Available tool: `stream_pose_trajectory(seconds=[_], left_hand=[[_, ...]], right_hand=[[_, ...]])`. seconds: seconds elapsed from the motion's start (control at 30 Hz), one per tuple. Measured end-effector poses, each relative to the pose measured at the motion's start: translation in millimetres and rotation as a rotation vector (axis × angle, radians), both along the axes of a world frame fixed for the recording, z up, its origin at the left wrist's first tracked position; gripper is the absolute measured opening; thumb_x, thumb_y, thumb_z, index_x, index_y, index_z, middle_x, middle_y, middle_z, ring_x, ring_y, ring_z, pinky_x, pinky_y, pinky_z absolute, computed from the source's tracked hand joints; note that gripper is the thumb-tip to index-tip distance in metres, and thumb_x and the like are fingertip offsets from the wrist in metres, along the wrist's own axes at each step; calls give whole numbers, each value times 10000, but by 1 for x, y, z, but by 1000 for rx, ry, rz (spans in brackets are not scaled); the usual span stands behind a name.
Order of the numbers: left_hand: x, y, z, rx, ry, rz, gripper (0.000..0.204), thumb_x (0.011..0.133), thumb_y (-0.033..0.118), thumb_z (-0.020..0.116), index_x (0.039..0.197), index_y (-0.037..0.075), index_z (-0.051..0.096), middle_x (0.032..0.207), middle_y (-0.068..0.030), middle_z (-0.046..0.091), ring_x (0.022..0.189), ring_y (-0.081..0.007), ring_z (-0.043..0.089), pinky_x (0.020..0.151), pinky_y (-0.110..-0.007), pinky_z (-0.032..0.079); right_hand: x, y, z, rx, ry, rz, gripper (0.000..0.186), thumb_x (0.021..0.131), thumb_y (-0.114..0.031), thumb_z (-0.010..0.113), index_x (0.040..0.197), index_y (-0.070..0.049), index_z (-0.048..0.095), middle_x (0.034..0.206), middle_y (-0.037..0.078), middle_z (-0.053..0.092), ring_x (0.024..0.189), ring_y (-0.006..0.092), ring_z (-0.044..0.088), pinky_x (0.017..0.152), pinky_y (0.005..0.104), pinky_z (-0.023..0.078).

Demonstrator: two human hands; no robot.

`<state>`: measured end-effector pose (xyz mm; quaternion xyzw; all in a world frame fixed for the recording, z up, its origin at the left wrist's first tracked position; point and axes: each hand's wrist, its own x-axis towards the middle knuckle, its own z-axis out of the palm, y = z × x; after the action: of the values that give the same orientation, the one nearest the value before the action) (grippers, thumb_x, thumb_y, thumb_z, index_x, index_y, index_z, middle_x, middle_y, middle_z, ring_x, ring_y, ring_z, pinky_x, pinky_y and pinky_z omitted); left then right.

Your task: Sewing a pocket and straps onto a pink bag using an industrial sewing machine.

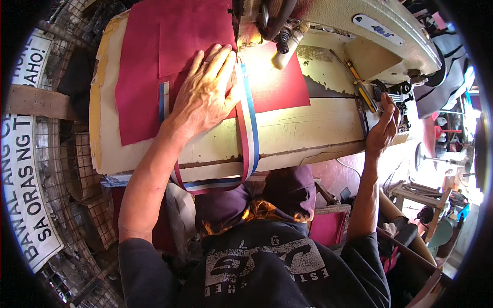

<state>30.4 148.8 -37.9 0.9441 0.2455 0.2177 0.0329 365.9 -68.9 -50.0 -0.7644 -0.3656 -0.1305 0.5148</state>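
Note:
A maroon fabric sheet lies over the cream bed of a sewing machine. My left hand is spread flat on it, palm down, with fingertips close to the needle area. Beside that hand, a blue, white and red striped ribbon runs from under the machine head, loops over the bed's near edge and goes back under my forearm. Another short piece of striped ribbon shows left of my wrist. My right hand is at the bed's right end, fingers fairly straight, close to metal machine parts; its exact contact is hidden.
A yellow-and-black screwdriver lies on the bed near my right hand. The lit machine lamp hangs over the fabric. Wire mesh and a lettered sign stand at left. A wooden stand is at right.

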Motion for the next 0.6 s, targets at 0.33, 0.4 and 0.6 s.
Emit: stream_pose_trajectory(seconds=[0.33,0.4,0.6], left_hand=[[-3,-13,1,34,22,-8,546,981,272,515,1404,-74,499,1471,-271,488,1409,-416,434,1204,-553,289],[-4,-16,0,43,16,-6,542,980,270,517,1397,-76,502,1467,-271,490,1406,-415,437,1201,-554,293],[-4,-21,2,30,-16,-8,525,982,270,519,1376,-77,511,1444,-266,504,1386,-417,450,1193,-551,307]], right_hand=[[4,-3,-4,-74,-93,-36,477,1108,-329,393,1209,-29,749,1254,97,688,1221,260,571,1085,391,410],[5,-4,-4,-64,-81,-20,477,1108,-330,395,1210,-25,748,1261,98,682,1224,259,565,1085,387,409],[6,-2,-6,-39,-66,1,479,1107,-323,391,1211,-15,743,1253,105,688,1220,256,574,1079,380,418]])
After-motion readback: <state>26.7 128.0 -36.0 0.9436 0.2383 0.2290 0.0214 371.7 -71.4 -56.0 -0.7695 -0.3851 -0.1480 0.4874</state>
